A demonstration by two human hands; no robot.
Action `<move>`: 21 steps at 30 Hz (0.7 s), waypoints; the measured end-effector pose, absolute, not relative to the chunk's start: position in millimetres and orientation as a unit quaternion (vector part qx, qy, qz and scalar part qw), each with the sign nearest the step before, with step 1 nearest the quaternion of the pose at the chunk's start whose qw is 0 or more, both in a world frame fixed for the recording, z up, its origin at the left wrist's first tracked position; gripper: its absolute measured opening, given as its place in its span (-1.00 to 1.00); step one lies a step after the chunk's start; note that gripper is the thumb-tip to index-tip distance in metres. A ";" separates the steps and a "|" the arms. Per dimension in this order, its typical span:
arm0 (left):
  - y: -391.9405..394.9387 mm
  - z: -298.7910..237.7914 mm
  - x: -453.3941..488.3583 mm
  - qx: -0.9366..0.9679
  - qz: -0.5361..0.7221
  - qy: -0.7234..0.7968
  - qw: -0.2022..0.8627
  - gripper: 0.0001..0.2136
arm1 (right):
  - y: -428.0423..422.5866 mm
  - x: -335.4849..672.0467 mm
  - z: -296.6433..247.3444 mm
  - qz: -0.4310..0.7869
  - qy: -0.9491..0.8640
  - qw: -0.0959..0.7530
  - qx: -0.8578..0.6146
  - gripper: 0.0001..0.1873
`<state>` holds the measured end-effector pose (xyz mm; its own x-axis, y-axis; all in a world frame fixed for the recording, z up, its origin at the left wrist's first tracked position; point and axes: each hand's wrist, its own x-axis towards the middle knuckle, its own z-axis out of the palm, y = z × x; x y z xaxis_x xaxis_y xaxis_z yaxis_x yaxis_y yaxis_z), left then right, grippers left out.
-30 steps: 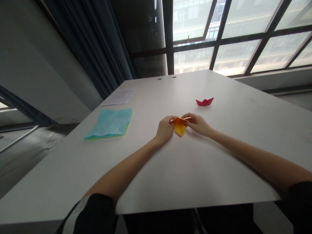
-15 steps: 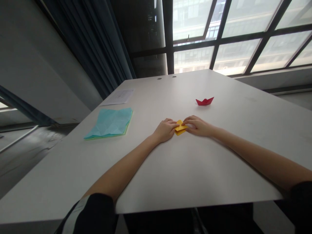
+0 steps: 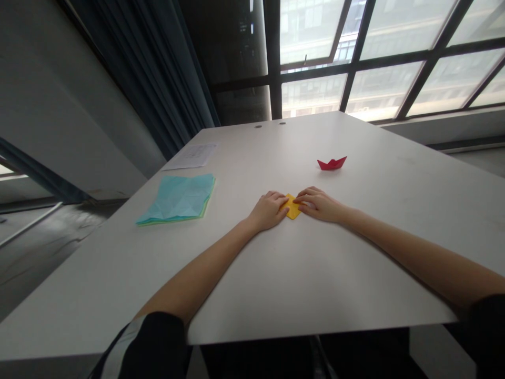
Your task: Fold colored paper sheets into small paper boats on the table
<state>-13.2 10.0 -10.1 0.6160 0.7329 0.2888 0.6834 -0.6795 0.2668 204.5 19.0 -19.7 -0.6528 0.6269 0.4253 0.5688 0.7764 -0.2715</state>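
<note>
A small folded yellow paper (image 3: 292,207) lies flat on the white table (image 3: 315,263), between my two hands. My left hand (image 3: 269,209) presses on its left edge with curled fingers. On the paper's right edge rest the closed fingertips of my right hand (image 3: 319,203). Most of the paper is hidden under my fingers. A finished red paper boat (image 3: 332,163) sits farther back, to the right of my hands.
A stack of light blue and green paper sheets (image 3: 179,199) lies at the left of the table. Behind it is a white printed sheet (image 3: 192,156). Dark curtains and large windows stand beyond the table's far edge.
The yellow paper was held up as a pointed pocket a second ago. Now it is pressed flat on the table, with both hands lowered onto it.
</note>
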 end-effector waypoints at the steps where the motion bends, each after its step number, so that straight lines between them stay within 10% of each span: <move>1: 10.0 -11.0 -12.8 0.901 0.176 0.391 0.066 -0.64 | 18.6 204.2 -19.7 0.058 -0.908 0.256 -0.327 -0.70; 21: 10.6 -9.9 -22.0 0.902 0.125 0.389 0.141 -0.35 | 18.0 204.8 -17.7 0.065 -0.896 0.265 -0.351 -0.78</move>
